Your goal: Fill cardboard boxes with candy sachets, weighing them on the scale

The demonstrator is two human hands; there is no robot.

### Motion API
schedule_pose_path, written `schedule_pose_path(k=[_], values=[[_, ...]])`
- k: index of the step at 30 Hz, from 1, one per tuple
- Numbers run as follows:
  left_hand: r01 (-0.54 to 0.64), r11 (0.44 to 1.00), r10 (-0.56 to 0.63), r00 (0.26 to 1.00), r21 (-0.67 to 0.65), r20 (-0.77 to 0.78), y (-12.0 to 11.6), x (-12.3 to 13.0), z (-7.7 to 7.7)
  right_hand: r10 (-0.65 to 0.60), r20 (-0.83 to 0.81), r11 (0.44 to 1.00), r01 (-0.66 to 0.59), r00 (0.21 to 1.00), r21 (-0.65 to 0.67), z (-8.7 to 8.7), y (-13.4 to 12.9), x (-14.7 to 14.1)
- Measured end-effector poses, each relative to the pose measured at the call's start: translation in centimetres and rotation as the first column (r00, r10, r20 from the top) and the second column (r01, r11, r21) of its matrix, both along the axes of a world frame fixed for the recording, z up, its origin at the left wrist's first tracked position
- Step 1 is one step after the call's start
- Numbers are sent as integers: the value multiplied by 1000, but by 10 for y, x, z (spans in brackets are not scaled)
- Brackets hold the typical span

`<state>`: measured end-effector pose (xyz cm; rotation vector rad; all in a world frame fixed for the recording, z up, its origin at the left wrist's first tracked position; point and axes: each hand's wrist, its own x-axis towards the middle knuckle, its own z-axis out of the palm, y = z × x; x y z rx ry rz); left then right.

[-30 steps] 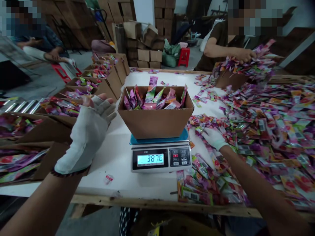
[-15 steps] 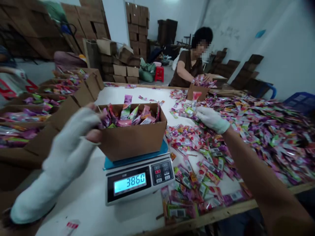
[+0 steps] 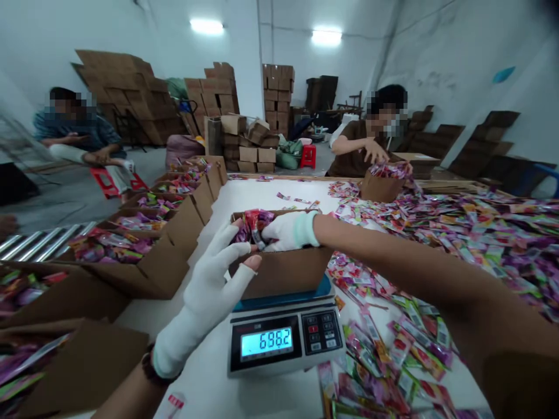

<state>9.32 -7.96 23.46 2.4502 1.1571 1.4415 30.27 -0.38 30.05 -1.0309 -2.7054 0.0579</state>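
An open cardboard box (image 3: 283,272) filled with small wrapped candies (image 3: 257,221) stands on a digital scale (image 3: 286,343) whose lit display reads about 698.2. My left hand (image 3: 207,285), in a white glove with bare fingertips, is at the box's left end. Its fingers are spread, with the tips by the rim and the thumb in front of the box wall. My right hand (image 3: 286,230), gloved in white, reaches into the box from the right. Its fingers are down among the candies and mostly hidden, so their grip does not show.
A row of filled cardboard boxes (image 3: 161,265) runs along the left. Loose wrapped candies (image 3: 471,244) spread over the white table (image 3: 257,195) on the right. Across it, a co-worker (image 3: 358,145) handles another filled box (image 3: 382,187). Another person (image 3: 81,131) sits at far left.
My right hand has moved from the loose candies into the box. My left hand's fingers have spread at the box's end. The scale reading has risen from 386.0, and the view has shifted left and up.
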Motion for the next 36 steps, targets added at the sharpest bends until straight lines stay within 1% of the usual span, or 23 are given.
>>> schedule_pose_path(k=[1,2,3,4,6,8,9,11,13,16,19,22,24,26,28,30,32,34,36], values=[[11,1000,-10,1000,-23,15,0,-1,1,17,7,998,-16,1000,-61,3,-1,8],[25,999,-23,999,-43,37,0,-2,1,31,16,991,-29,999,-134,10,-3,19],[39,997,-34,997,-61,70,0,-3,2,38,24,979,-33,999,-201,20,-8,31],[50,996,-41,992,-75,116,0,-5,2,30,23,971,-23,999,-239,31,-13,44],[49,994,-24,971,-98,237,-1,-11,0,-8,20,973,13,1000,-230,49,-26,70],[12,990,35,941,-137,337,-1,-18,-6,-63,-18,988,60,998,-140,57,-40,94],[-13,986,73,930,-166,361,-2,-22,-11,-100,-58,992,95,993,-84,58,-47,104],[-62,973,143,919,-224,367,-3,-31,-24,-169,-144,985,173,975,11,52,-58,121],[-99,955,199,912,-279,358,-7,-39,-42,-201,-164,975,213,966,61,45,-65,133],[-139,916,278,896,-377,346,-16,-50,-72,-167,-80,982,173,983,74,37,-64,137],[-170,863,356,873,-476,334,-27,-60,-101,-96,-6,994,97,995,58,31,-54,130],[-221,795,443,847,-565,293,-38,-71,-132,-30,49,999,28,998,40,26,-44,121],[-241,735,496,828,-634,261,-45,-79,-153,-9,51,999,7,999,40,26,-42,117],[-259,659,536,821,-706,199,-53,-86,-173,-12,2,998,12,1000,63,29,-46,116],[-293,591,550,828,-752,110,-60,-92,-189,-21,-83,995,29,996,99,35,-53,119],[-319,553,532,846,-770,31,-65,-95,-199,-29,-182,987,58,983,152,41,-63,123],[-328,562,497,868,-760,-7,-65,-95,-205,-60,-294,969,127,954,214,45,-74,130],[-347,588,457,888,-730,-54,-63,-94,-208,-126,-425,936,250,897,249,46,-85,140],[-374,624,422,900,-686,-107,-62,-92,-210,-193,-517,907,352,834,229,44,-98,155]])
